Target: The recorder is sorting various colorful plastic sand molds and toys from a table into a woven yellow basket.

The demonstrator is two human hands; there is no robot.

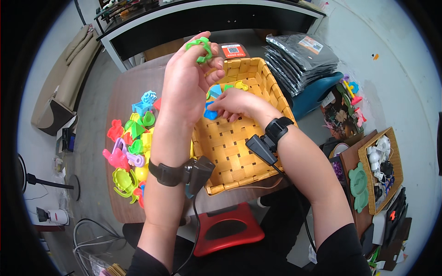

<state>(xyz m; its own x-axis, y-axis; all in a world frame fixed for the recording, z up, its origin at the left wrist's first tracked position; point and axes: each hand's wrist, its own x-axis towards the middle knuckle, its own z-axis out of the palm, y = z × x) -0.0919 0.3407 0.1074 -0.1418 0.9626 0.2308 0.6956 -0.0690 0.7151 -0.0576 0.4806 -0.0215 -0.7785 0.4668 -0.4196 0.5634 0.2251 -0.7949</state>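
While most moulds (131, 152) lie left of the basket (271, 87), left hand (186, 87) pinches a green mould (200, 47) above it; right hand (232, 103) grips a blue mould (210, 112) inside.

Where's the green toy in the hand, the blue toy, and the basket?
green toy (200, 47): head view, on its looped part above the left hand's fingers.
blue toy (210, 113): head view, on its flat body.
basket (276, 94): head view, on the right woven rim.

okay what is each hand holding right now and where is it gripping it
The left hand pinches a green plastic ring-shaped toy by its rim. The right hand grips a blue plastic toy piece at its edge, inside the woven basket.
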